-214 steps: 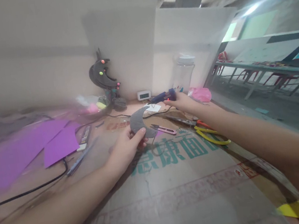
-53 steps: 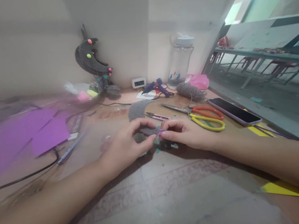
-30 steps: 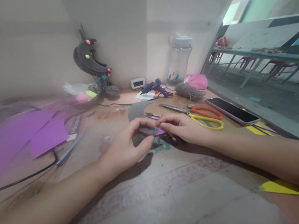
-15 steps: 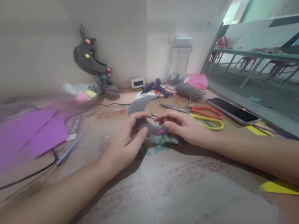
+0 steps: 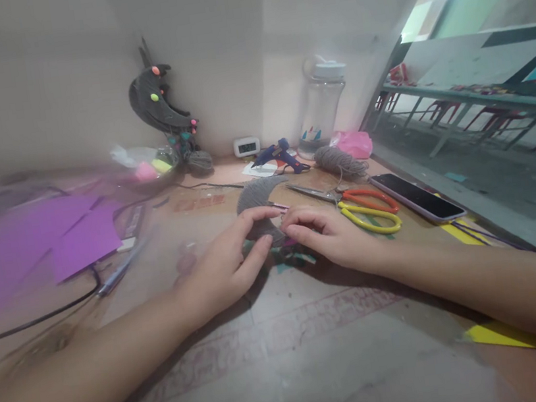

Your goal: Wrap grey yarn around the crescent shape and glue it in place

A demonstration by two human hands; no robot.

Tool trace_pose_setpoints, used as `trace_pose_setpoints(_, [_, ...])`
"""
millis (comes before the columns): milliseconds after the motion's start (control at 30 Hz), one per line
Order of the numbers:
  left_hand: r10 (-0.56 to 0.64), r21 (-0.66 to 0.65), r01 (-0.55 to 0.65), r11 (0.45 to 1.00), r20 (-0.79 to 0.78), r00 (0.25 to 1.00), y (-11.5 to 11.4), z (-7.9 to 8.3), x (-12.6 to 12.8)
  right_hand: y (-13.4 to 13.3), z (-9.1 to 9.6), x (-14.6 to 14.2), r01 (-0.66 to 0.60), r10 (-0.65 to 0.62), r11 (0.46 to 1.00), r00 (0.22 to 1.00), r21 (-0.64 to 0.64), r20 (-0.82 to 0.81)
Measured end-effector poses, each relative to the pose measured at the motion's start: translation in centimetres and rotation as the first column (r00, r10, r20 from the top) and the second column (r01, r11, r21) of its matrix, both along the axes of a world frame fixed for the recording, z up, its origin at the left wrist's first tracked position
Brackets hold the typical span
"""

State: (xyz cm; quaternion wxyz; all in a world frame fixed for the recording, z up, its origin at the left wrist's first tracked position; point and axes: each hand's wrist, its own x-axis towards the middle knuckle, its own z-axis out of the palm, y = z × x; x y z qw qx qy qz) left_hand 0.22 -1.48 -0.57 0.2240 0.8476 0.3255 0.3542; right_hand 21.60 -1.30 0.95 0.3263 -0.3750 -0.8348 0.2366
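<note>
A grey yarn-wrapped crescent (image 5: 257, 196) rests on the table in front of me. My left hand (image 5: 227, 266) pinches its near end between thumb and forefinger. My right hand (image 5: 327, 236) meets it from the right, fingers curled and pinched on the same end, where a bit of purple shows. Both forearms rest on the worn board (image 5: 309, 348).
Orange and yellow scissors (image 5: 366, 210), a phone (image 5: 417, 196), grey yarn (image 5: 340, 163), a blue glue gun (image 5: 279, 154), a clear bottle (image 5: 322, 107), a small clock (image 5: 246, 145) and a dark crescent ornament (image 5: 154, 104) lie beyond. Purple sheets (image 5: 78, 237) and a black cable (image 5: 40, 319) sit left.
The right hand left the glue gun and joined the left at the crescent. Over the last second both hands stay pinched on it, with the crescent tilted up slightly.
</note>
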Motion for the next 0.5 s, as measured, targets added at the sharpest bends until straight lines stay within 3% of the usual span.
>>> trace_pose_setpoints(100, [0.017, -0.053, -0.015, 0.998, 0.031, 0.999, 0.0, 0.1, 0.1, 0.1, -0.1, 0.1, 0.028, -0.028, 1.000, 1.000, -0.003, 0.001])
trace_pose_setpoints(200, [0.056, -0.203, -0.023, 0.979, 0.159, 0.986, 0.3, 0.1, 0.3, 0.1, -0.2, 0.1, 0.063, -0.063, 0.998, 0.998, 0.001, -0.008])
trace_pose_setpoints(300, [0.090, -0.381, 0.055, 0.923, 0.351, 0.932, 1.1, -0.1, 0.6, 0.1, -0.3, 0.0, 0.076, -0.076, 0.997, 0.996, 0.007, -0.038])
trace_pose_setpoints(367, [0.148, -0.487, 0.038, 0.873, 0.338, 0.929, 1.7, -0.3, 0.7, 0.0, -0.4, 0.0, 0.068, -0.066, 0.997, 0.997, 0.033, -0.047])
trace_pose_setpoints(500, [0.121, -0.570, 0.109, 0.814, 0.350, 0.929, 2.5, -0.4, 0.6, -0.1, -0.4, 0.0, 0.015, -0.011, 0.991, 0.999, 0.136, -0.034])
